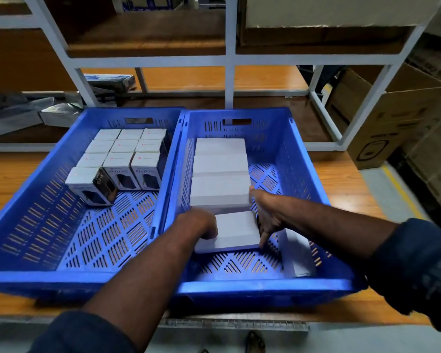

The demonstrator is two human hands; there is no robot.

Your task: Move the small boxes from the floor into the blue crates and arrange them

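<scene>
Two blue crates stand side by side on a wooden table. The left crate (31,205) holds several small white boxes (127,159) in rows at its far end. In the right crate (303,159) a column of plain white boxes (220,171) runs along the left wall. The nearest white box (236,230) lies between my hands. My left hand (200,224) grips its left edge with curled fingers. Against its right side my right hand (267,215) presses with straight fingers, thumb touching the box behind it. Another white box (297,253) leans against the right wall.
A white metal shelf frame (229,62) rises behind the crates. Grey packets (15,115) and a dark box (110,81) lie at the back left. Large cardboard cartons (397,115) stand on the right. The table's front edge (214,319) is just below the crates.
</scene>
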